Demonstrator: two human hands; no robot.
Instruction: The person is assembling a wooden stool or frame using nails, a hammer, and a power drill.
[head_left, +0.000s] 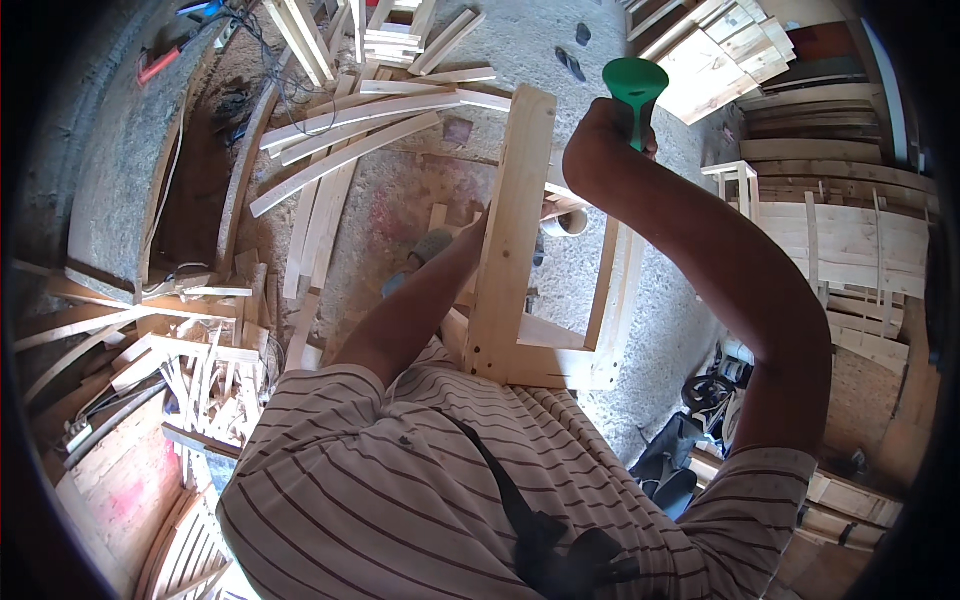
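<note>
- Wooden frame (515, 240): pale softwood, two uprights joined by cross rails, standing on end against the person's lap and leaning slightly away from the body. Its lower end rests just above the striped shirt (400, 480); likely held this way so the upper end comes within reach.
- Left hand (480, 225): reaches up behind the near upright, at about its mid-height. Fingers are hidden by the wood, so I cannot tell how far closed it is; it appears to steady the frame.
- Right hand (605, 135): raised beside the frame's top, fist wrapped tight around a green tool handle (634, 85). Only the flared green butt end shows above the fist; the working end is hidden, so the kind of tool is not clear.
- Small pale cylinder (566, 220): seen through the frame opening, just right of the near upright. Could be a roll or a cup; cannot tell.
- Loose slats (350, 130): scattered across the concrete floor (420, 190) beyond the frame, several fanned out.
- Stacked boards (845, 240): at the right, laid flat in layers.
- Offcut pile (190, 370): at the left, short pieces jumbled.
- Dark gear (700, 400): on the floor at lower right, details unclear.
- No packages, labels or signs can be made out.
</note>
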